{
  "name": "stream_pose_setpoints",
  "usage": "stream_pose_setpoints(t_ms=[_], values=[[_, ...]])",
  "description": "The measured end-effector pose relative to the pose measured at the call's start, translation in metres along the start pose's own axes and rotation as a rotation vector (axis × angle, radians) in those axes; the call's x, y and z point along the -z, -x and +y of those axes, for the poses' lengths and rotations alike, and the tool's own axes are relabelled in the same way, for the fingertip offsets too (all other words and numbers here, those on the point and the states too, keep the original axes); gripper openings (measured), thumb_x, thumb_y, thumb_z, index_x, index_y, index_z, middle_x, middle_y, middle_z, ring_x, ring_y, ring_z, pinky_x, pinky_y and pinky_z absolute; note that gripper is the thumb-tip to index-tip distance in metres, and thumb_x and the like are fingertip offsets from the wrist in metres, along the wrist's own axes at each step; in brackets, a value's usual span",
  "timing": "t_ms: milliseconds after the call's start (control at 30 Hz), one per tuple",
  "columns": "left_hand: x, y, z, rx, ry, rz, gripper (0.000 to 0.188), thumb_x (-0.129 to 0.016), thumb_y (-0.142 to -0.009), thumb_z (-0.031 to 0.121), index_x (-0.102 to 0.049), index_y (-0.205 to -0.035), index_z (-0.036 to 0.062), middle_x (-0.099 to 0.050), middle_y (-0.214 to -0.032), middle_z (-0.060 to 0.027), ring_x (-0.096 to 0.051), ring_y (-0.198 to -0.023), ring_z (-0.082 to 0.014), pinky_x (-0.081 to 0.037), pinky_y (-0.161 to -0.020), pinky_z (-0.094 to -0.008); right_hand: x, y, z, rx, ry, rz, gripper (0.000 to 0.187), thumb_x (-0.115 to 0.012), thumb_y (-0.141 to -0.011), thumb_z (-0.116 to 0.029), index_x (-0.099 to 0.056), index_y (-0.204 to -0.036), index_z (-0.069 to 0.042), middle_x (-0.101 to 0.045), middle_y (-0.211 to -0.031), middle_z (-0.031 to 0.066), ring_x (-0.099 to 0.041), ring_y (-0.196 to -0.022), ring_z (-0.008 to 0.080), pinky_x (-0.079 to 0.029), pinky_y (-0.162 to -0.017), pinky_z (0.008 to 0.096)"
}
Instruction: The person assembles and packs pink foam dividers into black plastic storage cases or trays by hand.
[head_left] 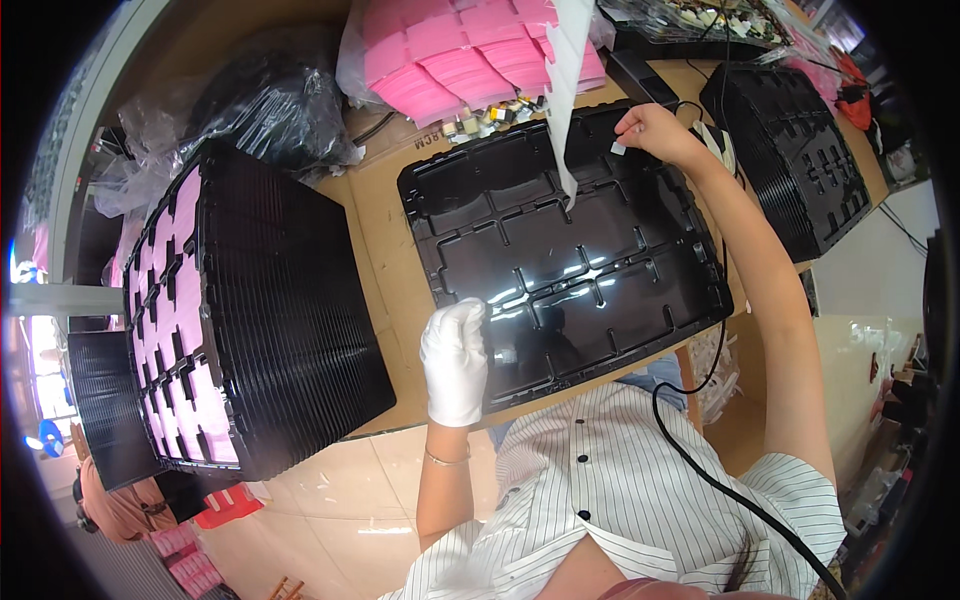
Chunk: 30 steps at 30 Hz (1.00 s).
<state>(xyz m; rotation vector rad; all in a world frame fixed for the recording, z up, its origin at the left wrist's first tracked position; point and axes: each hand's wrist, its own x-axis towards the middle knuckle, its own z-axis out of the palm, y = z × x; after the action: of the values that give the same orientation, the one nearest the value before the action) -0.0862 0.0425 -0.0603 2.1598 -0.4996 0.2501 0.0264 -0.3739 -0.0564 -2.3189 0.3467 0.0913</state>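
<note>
A black plastic tray (600, 290) with moulded compartments lies in front of me, glossy in the light. My left hand (455, 365), in a white glove, is closed at the tray's near left edge. Whatever its curled fingers may hold is hidden. Over the far right corner, my bare right hand (655, 135) pinches a small white sticker-like piece (618, 148) between its fingertips. A long white paper strip (565, 110) hangs down from the top of the view, its lower tip over the tray's far half.
At left stands a tall stack of black trays (290, 320) with pink sheets on one face. More black trays (790, 160) are stacked at right. Pink foam sheets (460, 55), small loose parts (490, 120) and plastic bags (265, 110) lie behind. A black cable (690, 450) crosses my shirt.
</note>
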Motion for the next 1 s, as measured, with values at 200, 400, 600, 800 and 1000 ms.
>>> stream_pose_setpoints(t_ms=[200,400,600,800,1000], values=[[0.002,-0.001,0.003,0.037,-0.028,-0.027,0.009,-0.064,-0.089,0.001,-0.061,-0.097,0.0046,-0.066,-0.093,-0.0121,-0.064,-0.086,-0.0307,-0.051,-0.078,-0.0387,0.005,0.000,-0.023,0.036,0.241,-0.137,0.022,-0.080,-0.074,-0.017,-0.070,-0.083,0.000,-0.071,-0.083,0.0137,-0.067,-0.079,0.0233,-0.051,-0.072,0.0333],[0.002,0.000,0.004,0.046,-0.012,-0.038,0.011,-0.063,-0.088,-0.001,-0.061,-0.098,0.0050,-0.067,-0.094,-0.0115,-0.064,-0.088,-0.0303,-0.051,-0.080,-0.0382,0.008,-0.004,-0.009,0.149,0.375,-0.119,0.014,-0.072,-0.077,-0.011,-0.065,-0.083,0.000,-0.069,-0.084,0.0152,-0.067,-0.082,0.0272,-0.051,-0.073,0.0353],[0.001,0.003,0.000,0.048,0.002,-0.030,0.014,-0.062,-0.088,-0.003,-0.061,-0.099,0.0053,-0.068,-0.096,-0.0109,-0.064,-0.089,-0.0298,-0.051,-0.082,-0.0375,0.004,0.005,-0.011,0.284,0.439,-0.074,0.009,-0.064,-0.082,-0.005,-0.064,-0.086,0.003,-0.069,-0.085,0.0170,-0.067,-0.080,0.0297,-0.053,-0.073,0.0364],[-0.002,0.005,-0.003,0.048,0.031,-0.020,0.015,-0.061,-0.088,-0.005,-0.061,-0.099,0.0053,-0.068,-0.097,-0.0105,-0.065,-0.090,-0.0288,-0.052,-0.083,-0.0370,0.003,0.020,-0.013,0.472,0.406,0.021,0.007,-0.058,-0.088,-0.004,-0.058,-0.086,0.002,-0.063,-0.085,0.0171,-0.062,-0.081,0.0352,-0.050,-0.072,0.0389],[-0.003,0.004,-0.002,0.062,0.027,-0.003,0.013,-0.061,-0.089,-0.004,-0.061,-0.098,0.0055,-0.068,-0.096,-0.0104,-0.065,-0.090,-0.0286,-0.052,-0.082,-0.0369,-0.009,0.046,-0.006,0.607,0.294,0.072,0.006,-0.057,-0.090,-0.004,-0.053,-0.089,0.000,-0.058,-0.089,0.0144,-0.058,-0.080,0.0338,-0.048,-0.073,0.0389]])
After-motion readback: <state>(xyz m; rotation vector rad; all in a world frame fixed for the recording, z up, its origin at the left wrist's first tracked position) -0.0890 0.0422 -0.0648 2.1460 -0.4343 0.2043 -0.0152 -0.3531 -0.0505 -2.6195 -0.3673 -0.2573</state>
